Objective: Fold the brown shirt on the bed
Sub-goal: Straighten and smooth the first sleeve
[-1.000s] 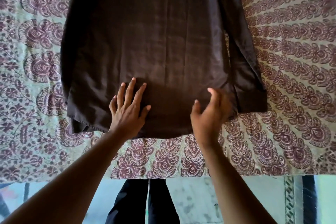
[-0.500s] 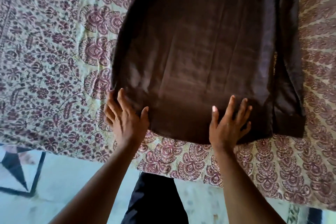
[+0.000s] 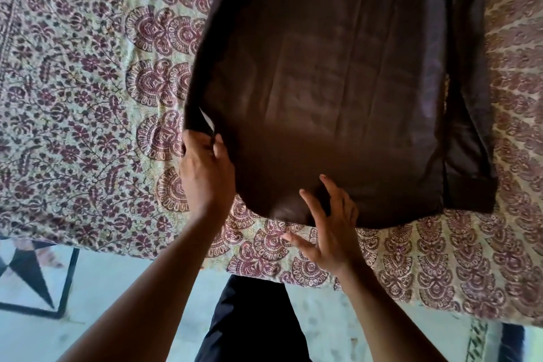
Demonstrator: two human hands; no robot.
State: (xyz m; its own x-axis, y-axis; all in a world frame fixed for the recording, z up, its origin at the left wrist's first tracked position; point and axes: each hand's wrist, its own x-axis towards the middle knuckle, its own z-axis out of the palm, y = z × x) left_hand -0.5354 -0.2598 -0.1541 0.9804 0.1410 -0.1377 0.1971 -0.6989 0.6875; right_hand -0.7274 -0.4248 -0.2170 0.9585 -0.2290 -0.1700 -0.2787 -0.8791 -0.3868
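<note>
Shirt: the dark brown cloth shirt [image 3: 338,82] lies flat on the bed, from the top centre of the frame down to the lower centre; its near hem is close to the bed edge.
Sleeve: a folded brown sleeve with cuff [image 3: 470,161] lies along the right side of the shirt.
Left hand: the left hand [image 3: 205,167], at centre left, pinches the lower left corner of the shirt; the fingers are curled around the cloth.
Right hand: the right hand [image 3: 332,229], at lower centre, has its fingers spread wide, fingertips on the near hem, holding nothing.
Bed cover: the cream bedspread with maroon floral print [image 3: 88,82] fills both sides of the frame.
Floor: pale tiled floor [image 3: 117,288] along the bottom.
</note>
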